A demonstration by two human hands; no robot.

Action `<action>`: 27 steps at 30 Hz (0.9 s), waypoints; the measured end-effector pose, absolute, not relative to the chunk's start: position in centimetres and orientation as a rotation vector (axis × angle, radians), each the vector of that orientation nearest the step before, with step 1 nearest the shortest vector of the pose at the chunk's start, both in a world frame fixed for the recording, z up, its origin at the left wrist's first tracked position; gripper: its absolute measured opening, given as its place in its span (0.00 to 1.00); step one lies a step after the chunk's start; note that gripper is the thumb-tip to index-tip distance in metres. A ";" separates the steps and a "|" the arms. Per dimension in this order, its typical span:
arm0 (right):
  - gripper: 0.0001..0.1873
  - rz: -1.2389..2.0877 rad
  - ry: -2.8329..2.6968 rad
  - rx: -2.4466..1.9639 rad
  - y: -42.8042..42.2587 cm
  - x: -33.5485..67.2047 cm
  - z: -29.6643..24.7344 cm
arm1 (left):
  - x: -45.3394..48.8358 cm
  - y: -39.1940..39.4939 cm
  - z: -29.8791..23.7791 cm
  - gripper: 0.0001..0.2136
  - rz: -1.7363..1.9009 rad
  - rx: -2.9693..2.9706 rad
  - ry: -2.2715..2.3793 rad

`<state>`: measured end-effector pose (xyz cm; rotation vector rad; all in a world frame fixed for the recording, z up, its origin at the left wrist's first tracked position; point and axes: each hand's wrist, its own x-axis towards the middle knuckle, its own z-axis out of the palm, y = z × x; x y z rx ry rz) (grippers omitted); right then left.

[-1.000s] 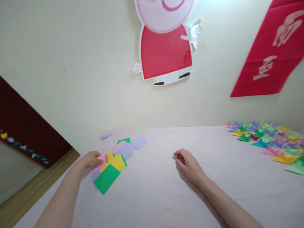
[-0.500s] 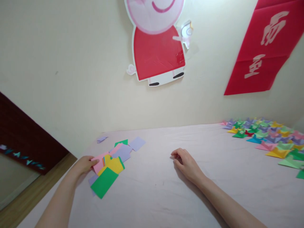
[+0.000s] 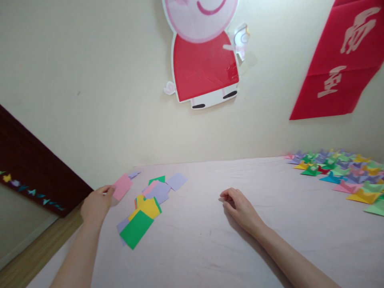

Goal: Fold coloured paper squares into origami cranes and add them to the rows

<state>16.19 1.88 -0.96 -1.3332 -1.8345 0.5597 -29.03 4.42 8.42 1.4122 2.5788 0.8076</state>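
Note:
My left hand (image 3: 98,203) pinches a pink paper sheet (image 3: 122,187) between thumb and fingers, raised at the left of the pale cloth surface. Beside it lies a loose spread of coloured paper: a green sheet (image 3: 137,229) in front, yellow paper (image 3: 146,209) behind it, then purple paper (image 3: 157,193) over a bit of pink. A separate purple sheet (image 3: 177,181) touches the spread's far right end. My right hand (image 3: 237,204) rests on the cloth near the middle, its fingers loosely curled together with nothing visible in them.
Many folded paper figures (image 3: 339,166) stand in rows at the far right. The wall behind carries a cartoon pig cutout (image 3: 205,66) and a red banner (image 3: 333,68). A small folded purple paper (image 3: 134,175) lies near the back left edge; a dark brown panel (image 3: 33,160) stands beyond.
My left hand has drawn the pink sheet out of the spread and lifted it up and away. The right hand stays in place. The view has shifted slightly left.

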 end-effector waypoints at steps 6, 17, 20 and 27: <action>0.19 0.551 -1.783 -1.327 1.9 16.2 -1.3 | -17.0 3.3 6.6 0.10 1.155 2.048 1.914; 0.08 0.579 -2.139 -1.202 0.1 20.4 1.4 | -1.0 0.9 0.2 0.16 0.855 2.364 1.058; 0.12 0.655 -2.210 -1.187 -0.4 21.5 0.9 | -0.9 0.9 0.0 0.13 0.842 2.406 1.049; 0.22 0.731 -2.267 -1.178 0.0 22.4 -0.5 | -1.1 0.7 0.7 0.10 0.821 2.309 1.266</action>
